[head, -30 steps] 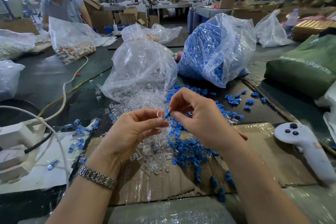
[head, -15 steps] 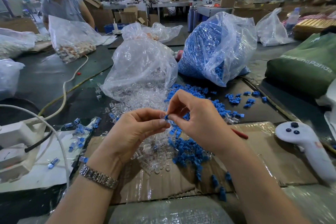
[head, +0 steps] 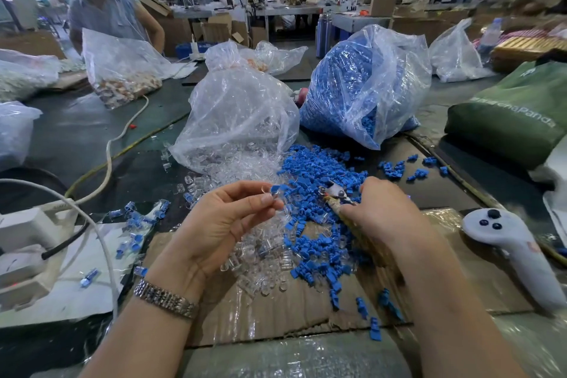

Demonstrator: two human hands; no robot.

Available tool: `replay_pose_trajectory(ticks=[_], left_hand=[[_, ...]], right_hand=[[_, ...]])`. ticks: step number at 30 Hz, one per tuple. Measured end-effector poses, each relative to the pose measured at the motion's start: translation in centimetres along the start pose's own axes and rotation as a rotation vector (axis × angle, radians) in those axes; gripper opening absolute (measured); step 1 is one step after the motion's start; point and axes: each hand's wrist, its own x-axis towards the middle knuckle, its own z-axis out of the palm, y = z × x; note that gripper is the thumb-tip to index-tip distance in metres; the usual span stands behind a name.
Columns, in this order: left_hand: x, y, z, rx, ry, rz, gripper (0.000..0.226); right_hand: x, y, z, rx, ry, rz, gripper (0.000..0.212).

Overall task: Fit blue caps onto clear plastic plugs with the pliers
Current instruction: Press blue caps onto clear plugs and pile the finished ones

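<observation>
My left hand pinches a clear plastic plug with a blue cap on it between thumb and fingertips, above the pile. My right hand has moved off to the right and grips the pliers, whose metal jaws point left toward the plug; the handles are mostly hidden under my palm. Loose blue caps and clear plugs lie heaped on the cardboard beneath both hands.
A bag of clear plugs and a bag of blue caps stand behind the pile. Finished capped plugs lie at left near white cables. A white controller lies at right, a green bag beyond. Another person works far left.
My right hand left the plug, moved right and took hold of the pliers. My left hand keeps the capped plug in the same place.
</observation>
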Motion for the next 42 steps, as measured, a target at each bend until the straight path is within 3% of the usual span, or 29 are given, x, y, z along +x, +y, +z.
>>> replay_pose_trajectory(ticks=[8,17,20,25,29,34,42], left_hand=[[0.2,0.2,-0.5,-0.055,0.062,0.001,0.018],[0.5,0.1,-0.9,-0.126,0.128,0.04,0.018],[0.6,0.1,-1.0,-0.133,0.132,0.039,0.017],[0.4,0.2,-0.8,-0.121,0.146,0.041,0.016],[0.3,0.3,-0.4,-0.12,0.174,0.064,0.024],[0.1,0.2,0.0,-0.079,0.143,0.118,0.02],[0.0,-0.1,0.2,0.078,0.11,0.189,0.021]], right_hand=[[-0.3,-0.4,0.4,-0.076,-0.043,-0.071,0.043],[-0.4,-0.5,-0.4,0.136,0.057,-0.08,0.035],[-1.0,-0.2,-1.5,0.322,0.042,-0.105,0.039],[-2.1,-0.8,-2.2,0.774,-0.24,-0.225,0.027],[-3.0,-1.8,-2.2,1.151,-0.63,-0.264,0.031],[-3.9,-3.1,-1.1,0.988,-0.745,-0.363,0.043],[-4.2,-3.4,-0.7,0.769,-0.652,-0.42,0.046]])
